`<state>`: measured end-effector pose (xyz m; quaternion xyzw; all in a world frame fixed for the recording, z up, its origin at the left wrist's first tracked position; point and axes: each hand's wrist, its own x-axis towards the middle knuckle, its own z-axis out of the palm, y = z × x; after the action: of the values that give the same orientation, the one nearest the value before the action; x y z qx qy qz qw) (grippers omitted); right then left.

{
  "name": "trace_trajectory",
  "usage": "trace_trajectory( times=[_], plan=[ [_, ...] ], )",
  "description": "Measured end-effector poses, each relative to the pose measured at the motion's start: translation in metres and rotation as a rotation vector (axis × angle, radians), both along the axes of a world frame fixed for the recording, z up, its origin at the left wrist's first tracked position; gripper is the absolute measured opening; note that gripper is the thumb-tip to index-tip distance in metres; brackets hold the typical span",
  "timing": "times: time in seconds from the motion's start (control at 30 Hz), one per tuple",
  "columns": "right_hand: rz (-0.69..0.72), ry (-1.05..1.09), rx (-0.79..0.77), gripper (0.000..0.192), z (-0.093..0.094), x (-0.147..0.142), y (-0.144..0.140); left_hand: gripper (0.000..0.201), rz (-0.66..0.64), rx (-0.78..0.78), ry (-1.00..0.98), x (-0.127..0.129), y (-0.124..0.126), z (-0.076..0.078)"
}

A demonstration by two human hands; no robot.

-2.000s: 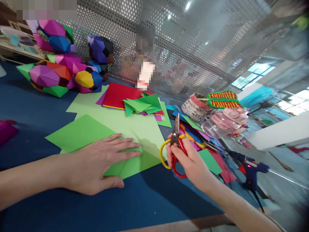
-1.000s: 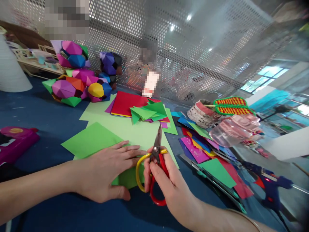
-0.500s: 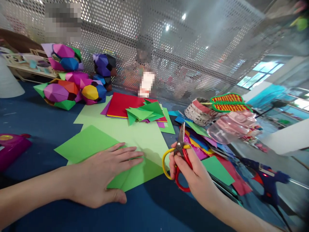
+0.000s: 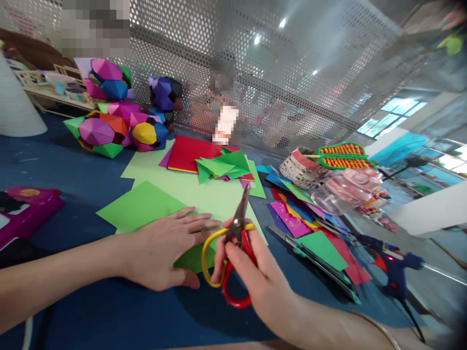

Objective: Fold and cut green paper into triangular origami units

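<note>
My left hand (image 4: 164,248) lies flat with fingers spread on a green sheet of paper (image 4: 142,206), over a larger pale green sheet (image 4: 204,197). In my right hand (image 4: 251,272) is a pair of scissors (image 4: 237,223) with one yellow and one red handle loop. Their blades are together and point away from me. The scissors are above the near right part of the paper, close to the left fingertips. Beyond them, folded green paper pieces (image 4: 226,165) rest on a red sheet (image 4: 189,154). My right hand and the scissors partly cover the green paper.
Folded multicoloured paper balls (image 4: 104,131) stand at the back left. A magenta tool (image 4: 32,209) lies at the left. To the right are loose coloured sheets (image 4: 323,248), a woven basket (image 4: 301,167), a pink clear bottle (image 4: 343,192) and a blue glue gun (image 4: 396,267).
My right hand has brought the scissors leftward and nearer to my left hand. The left hand still lies on the green paper. The view has shifted slightly.
</note>
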<state>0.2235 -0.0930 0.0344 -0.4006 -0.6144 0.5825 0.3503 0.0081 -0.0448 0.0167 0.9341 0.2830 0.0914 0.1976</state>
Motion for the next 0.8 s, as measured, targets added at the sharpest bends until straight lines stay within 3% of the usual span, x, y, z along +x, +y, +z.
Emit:
trace_trajectory(
  times=[0.13,0.27,0.47,0.8],
  plan=[
    [0.012,0.034,0.010,0.014,-0.007,-0.015,-0.003,0.070,-0.014,0.011,-0.007,0.000,-0.001,0.000],
    [0.027,-0.051,0.011,0.015,-0.003,-0.010,0.001,0.080,-0.001,0.006,-0.007,0.000,-0.001,0.001],
    [-0.044,-0.166,-0.002,0.011,0.007,0.021,0.016,0.081,0.010,-0.013,0.043,-0.002,-0.001,0.001],
    [-0.204,-0.252,0.090,0.013,0.005,0.071,0.036,0.082,0.010,-0.038,-0.018,-0.005,0.000,-0.007]
  ],
)
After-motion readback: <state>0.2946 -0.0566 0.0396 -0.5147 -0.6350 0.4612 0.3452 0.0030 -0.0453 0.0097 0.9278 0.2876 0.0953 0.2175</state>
